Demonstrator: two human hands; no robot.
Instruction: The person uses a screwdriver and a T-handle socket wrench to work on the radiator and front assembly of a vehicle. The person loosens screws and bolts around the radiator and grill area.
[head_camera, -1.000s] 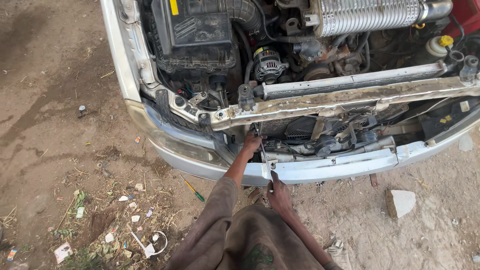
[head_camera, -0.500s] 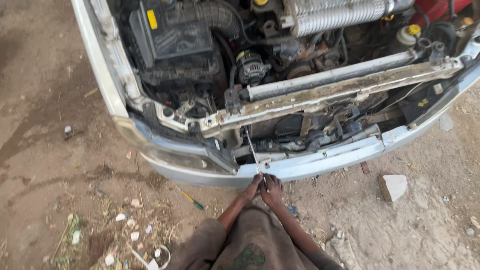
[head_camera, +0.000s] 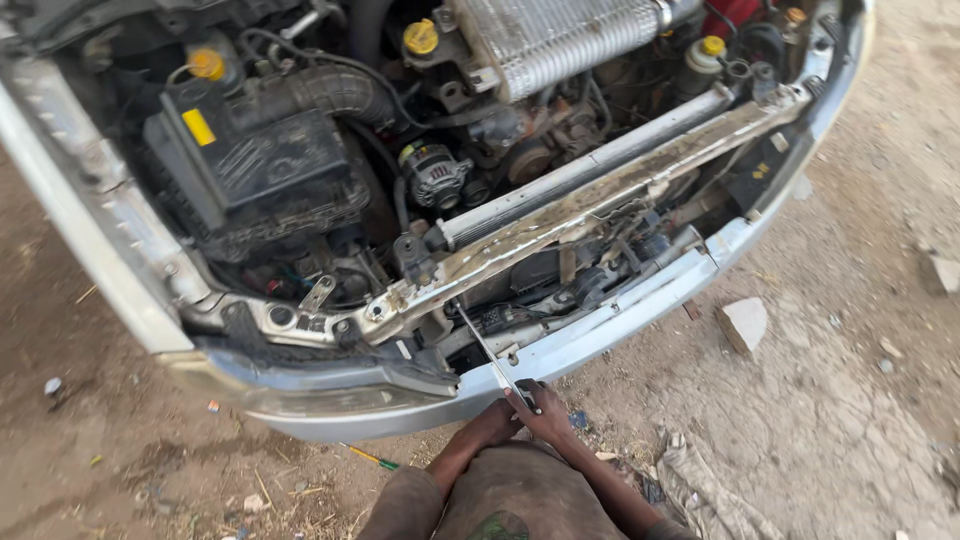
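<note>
Both hands closed on rod (head_camera: 488, 350) low end, right hand (head_camera: 545, 412) atop, left hand (head_camera: 492, 428) below, at bumper (head_camera: 600, 335) edge. Rod tip up under crossmember (head_camera: 600, 200). Best keep rod aligned, grip firm, push steady; slip risk toward radiator (head_camera: 560, 195).

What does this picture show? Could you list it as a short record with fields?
Place: dirt ground at the open front of a car
Left hand: close against the right hand, low at the bumper
Right hand: grips the lower end of a long metal rod
Rod: slants up to the rusty crossbar
Nearby: stone, screwdriver on the ground
</note>
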